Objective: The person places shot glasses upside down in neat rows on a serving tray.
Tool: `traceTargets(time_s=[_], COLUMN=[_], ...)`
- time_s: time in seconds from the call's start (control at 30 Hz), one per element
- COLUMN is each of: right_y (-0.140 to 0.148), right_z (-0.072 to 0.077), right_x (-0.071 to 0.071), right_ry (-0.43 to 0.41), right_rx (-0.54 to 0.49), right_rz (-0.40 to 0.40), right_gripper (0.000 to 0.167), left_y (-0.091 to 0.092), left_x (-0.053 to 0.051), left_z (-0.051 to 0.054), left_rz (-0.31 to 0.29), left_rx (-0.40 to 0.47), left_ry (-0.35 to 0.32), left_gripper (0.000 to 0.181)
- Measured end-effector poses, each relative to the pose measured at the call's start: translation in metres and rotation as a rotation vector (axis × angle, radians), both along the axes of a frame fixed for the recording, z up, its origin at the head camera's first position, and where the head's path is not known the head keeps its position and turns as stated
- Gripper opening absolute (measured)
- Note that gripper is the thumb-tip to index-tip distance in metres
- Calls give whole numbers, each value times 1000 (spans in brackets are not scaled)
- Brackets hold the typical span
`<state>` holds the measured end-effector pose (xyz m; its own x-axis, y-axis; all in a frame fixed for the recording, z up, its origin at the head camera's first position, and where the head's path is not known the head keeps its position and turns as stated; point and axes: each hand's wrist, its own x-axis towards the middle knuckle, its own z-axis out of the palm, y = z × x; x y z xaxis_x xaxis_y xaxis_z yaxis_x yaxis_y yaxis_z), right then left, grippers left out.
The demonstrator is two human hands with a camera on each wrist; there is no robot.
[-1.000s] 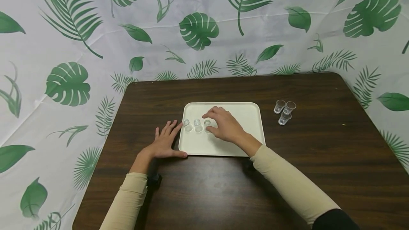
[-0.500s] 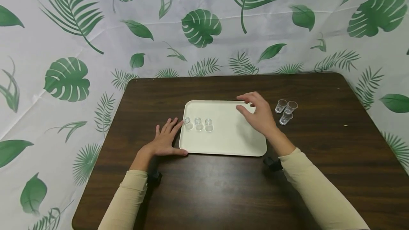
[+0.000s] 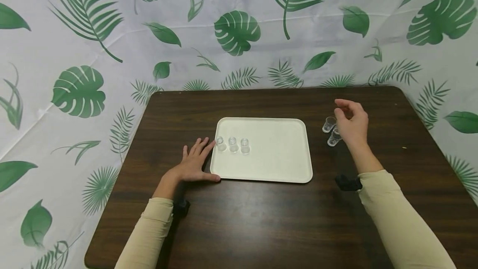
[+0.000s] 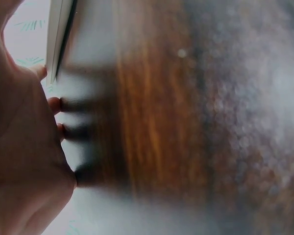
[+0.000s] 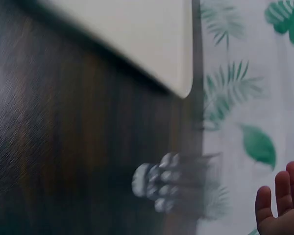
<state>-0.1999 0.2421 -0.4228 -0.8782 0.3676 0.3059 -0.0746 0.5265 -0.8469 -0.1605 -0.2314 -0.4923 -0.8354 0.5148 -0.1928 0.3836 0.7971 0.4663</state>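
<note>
My left hand [image 3: 193, 166] lies with spread fingers at the left edge of a cream tray [image 3: 276, 152], thumb and index finger touching its rim. On the tray's left side stand three small clear shot glasses in a row: one [image 3: 221, 144] by the rim, a middle one [image 3: 233, 145] and a right one [image 3: 245, 146]. They seem to stand narrow end up. My right hand [image 3: 352, 123], fingers loosely curved and holding nothing, hovers over a cluster of shot glasses right of the tray. A rear glass [image 3: 329, 124] and a front glass [image 3: 334, 138] show; the hand hides the rest.
A dark wood table [image 3: 257, 223] carries everything. Behind it hangs a white cloth [image 3: 246, 69] with green leaf prints. In the right wrist view the glass cluster [image 5: 169, 181] is blurred, apart from the fingers.
My right hand has moved right, from the third glass on the tray, across the tray, to the glass cluster. The left hand and the glasses on the tray have stayed put.
</note>
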Motion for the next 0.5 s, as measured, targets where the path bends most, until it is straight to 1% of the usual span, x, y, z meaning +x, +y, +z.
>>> traceTargets(time_s=[0.1, 0.17, 0.27, 0.33, 0.37, 0.43, 0.5], right_y=[14, 21, 31, 37, 40, 46, 51], right_z=[-7, -15, -26, -32, -36, -43, -50], right_x=[-2, -1, 0, 1, 1, 2, 2], right_ry=[-66, -103, -136, -161, -180, -217, -262], right_rx=[-37, -77, -136, -156, -149, -131, -95], right_rz=[-85, -140, -197, -204, -196, -166, -116], right_gripper=[30, 33, 34, 35, 35, 36, 37], left_y=[0, 1, 1, 1, 1, 0, -1], left_x=[0, 0, 0, -1, -1, -1, -2], left_z=[-1, 0, 0, -1, -2, -4, -6], left_rz=[-3, -3, -6, -3, -2, 2, 6], left_rx=[9, 22, 33, 24, 14, 14, 4], left_ry=[2, 0, -2, -7, -10, -16, -24], left_gripper=[118, 118, 118, 118, 118, 118, 118])
